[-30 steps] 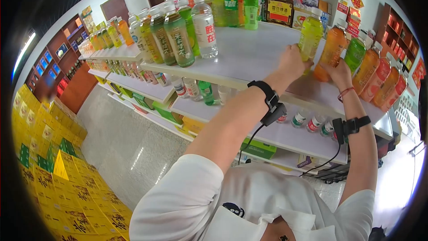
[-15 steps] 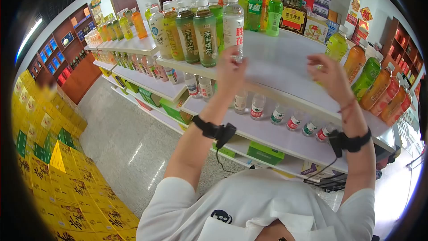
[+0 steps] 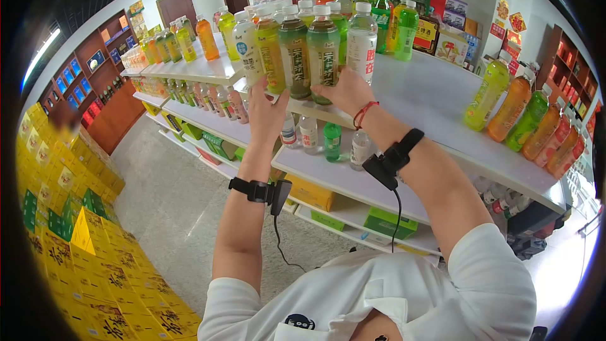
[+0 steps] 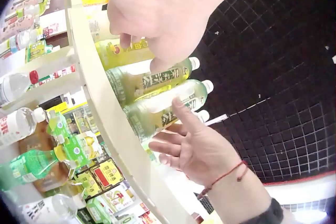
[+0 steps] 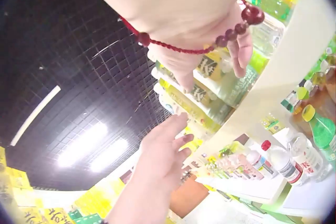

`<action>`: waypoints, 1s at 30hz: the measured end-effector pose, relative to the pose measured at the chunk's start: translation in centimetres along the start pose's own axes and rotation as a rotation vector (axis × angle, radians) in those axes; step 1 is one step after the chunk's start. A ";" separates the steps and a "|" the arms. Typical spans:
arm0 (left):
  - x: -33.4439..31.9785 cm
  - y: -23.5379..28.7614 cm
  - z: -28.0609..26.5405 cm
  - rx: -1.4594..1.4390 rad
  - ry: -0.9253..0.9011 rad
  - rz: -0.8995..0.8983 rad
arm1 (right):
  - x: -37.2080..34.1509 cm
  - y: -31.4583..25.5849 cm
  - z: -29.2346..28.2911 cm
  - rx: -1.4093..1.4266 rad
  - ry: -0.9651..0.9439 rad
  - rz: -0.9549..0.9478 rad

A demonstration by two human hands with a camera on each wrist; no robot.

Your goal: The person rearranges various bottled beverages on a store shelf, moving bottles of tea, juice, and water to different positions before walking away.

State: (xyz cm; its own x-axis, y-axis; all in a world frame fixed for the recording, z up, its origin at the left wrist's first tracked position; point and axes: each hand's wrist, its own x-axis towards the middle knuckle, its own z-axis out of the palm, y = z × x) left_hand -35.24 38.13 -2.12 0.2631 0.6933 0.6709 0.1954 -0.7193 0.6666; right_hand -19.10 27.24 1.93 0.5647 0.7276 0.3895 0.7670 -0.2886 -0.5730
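Green bottles (image 3: 323, 50), head-view-only shirt (image 3: 398, 271)

Two white-capped green bottles (image 3: 324, 57) stand upright, side by side

White short-sleeved shirt (image 3: 404, 284), black patch (image 3: 299, 322), black wrist straps (image 3: 250, 189) with cables (image 3: 398, 211), red beaded bracelet (image 5: 178, 50).

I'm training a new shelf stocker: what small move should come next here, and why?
Probably ease the rightmost dark green tea bottle slightly back with the right hand: that hand is at its lower side, and the bottle stands close to the front edge of the white shelf.
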 end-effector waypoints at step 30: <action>6.4 -2.8 2.9 0.387 0.042 -0.094 | -7.7 10.3 -11.2 0.010 0.158 0.031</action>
State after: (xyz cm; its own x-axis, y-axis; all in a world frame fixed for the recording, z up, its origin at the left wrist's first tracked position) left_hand -31.39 44.41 -0.61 0.1903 0.7521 0.6310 0.5605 -0.6109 0.5591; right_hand -12.17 11.71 1.08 0.6292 0.6115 0.4798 0.7463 -0.3026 -0.5929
